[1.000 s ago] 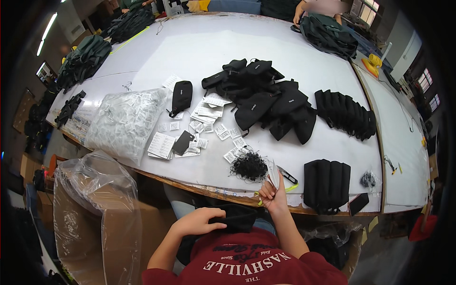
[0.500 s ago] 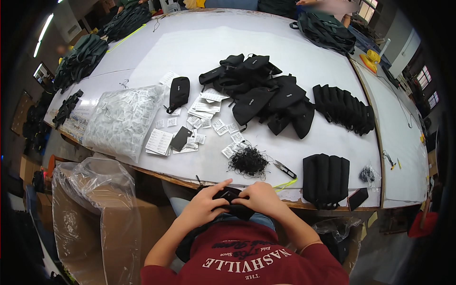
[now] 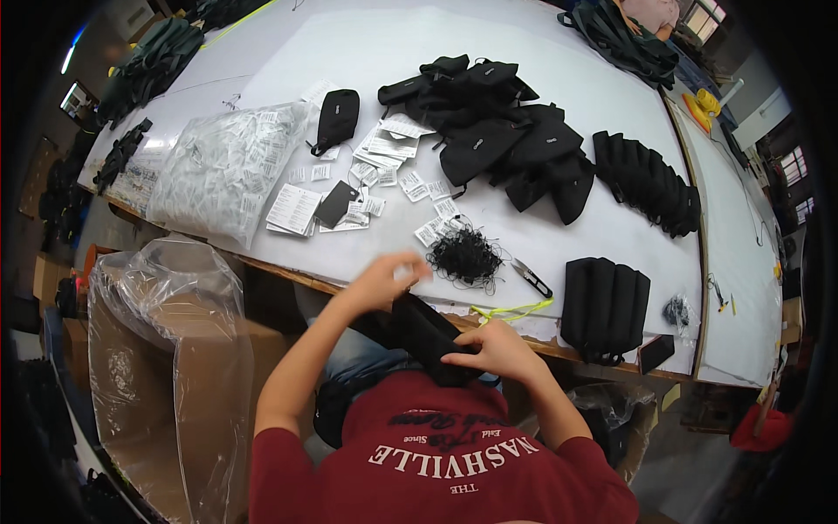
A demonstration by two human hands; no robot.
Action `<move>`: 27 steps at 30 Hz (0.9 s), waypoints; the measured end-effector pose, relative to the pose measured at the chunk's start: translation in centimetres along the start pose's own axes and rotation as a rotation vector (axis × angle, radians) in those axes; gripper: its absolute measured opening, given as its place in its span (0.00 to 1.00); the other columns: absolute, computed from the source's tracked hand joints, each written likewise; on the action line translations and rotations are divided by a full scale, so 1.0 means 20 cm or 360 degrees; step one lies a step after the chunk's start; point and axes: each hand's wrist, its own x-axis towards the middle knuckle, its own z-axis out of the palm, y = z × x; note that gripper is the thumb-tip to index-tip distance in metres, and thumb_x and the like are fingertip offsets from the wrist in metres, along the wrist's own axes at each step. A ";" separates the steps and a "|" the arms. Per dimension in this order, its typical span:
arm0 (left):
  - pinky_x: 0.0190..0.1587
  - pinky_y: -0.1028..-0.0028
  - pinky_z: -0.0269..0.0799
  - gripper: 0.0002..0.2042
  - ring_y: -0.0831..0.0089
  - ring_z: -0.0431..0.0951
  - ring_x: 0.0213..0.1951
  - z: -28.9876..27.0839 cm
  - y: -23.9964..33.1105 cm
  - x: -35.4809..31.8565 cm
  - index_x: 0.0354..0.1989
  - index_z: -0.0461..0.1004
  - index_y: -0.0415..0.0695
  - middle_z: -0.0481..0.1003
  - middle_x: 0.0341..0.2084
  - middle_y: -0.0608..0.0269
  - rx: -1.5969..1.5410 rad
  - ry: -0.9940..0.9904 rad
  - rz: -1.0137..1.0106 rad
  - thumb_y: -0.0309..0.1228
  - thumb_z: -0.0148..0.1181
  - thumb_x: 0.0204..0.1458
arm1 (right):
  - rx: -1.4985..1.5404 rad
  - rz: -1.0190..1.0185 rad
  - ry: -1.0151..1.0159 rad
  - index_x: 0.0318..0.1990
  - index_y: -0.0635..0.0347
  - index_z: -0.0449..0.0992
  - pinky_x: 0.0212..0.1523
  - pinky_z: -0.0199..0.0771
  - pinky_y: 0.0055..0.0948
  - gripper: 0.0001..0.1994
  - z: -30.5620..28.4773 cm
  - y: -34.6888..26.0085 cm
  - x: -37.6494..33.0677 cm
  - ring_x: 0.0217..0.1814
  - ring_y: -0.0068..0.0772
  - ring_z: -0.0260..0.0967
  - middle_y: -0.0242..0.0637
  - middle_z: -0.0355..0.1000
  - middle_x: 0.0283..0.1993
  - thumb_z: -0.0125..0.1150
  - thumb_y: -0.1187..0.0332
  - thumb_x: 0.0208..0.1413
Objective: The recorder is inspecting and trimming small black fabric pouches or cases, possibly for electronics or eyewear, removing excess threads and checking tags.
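Holding, nearest: right hand (image 3: 493,349) grips the near end of a black pouch (image 3: 425,336) over the lap, fingers pinched on the fabric; the pouch slopes up toward the counter edge (image 3: 524,336).
Left hand: left hand (image 3: 384,278) is raised at the pouch's far end, blurred (so I cannot tell whether it is pinching something small or just closing on the pouch).
Risk, drop: the pouch hangs off the counter, held firmly at one end only; a loose pinch could let it slide into the lap or to the floor.
Risk, snag: the tangle of black strings (image 3: 464,255) lies just beyond the left hand; a careless reach could drag the whole clump along.
Risk, blade: small snips (image 3: 530,278) lie just right of the strings, near the edge, where a sleeve could knock them off.
Risk, tags: loose white tags (image 3: 371,208) are scattered further left and could scatter more if brushed.
Left of the lap: a box lined with clear plastic (image 3: 175,349) stands open.
Farther: a row of black pouches (image 3: 605,306) on the right, and the heap of black pouches (image 3: 497,140) beyond, well apart from the hands.
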 end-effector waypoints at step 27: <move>0.55 0.68 0.59 0.09 0.64 0.70 0.49 -0.07 0.42 0.05 0.36 0.77 0.45 0.76 0.38 0.63 0.0683 0.0273 0.0558 0.32 0.64 0.48 | -0.0700 -0.0418 0.0959 0.29 0.52 0.82 0.21 0.66 0.31 0.07 -0.27 -0.13 0.07 0.17 0.40 0.69 0.38 0.70 0.16 0.66 0.62 0.44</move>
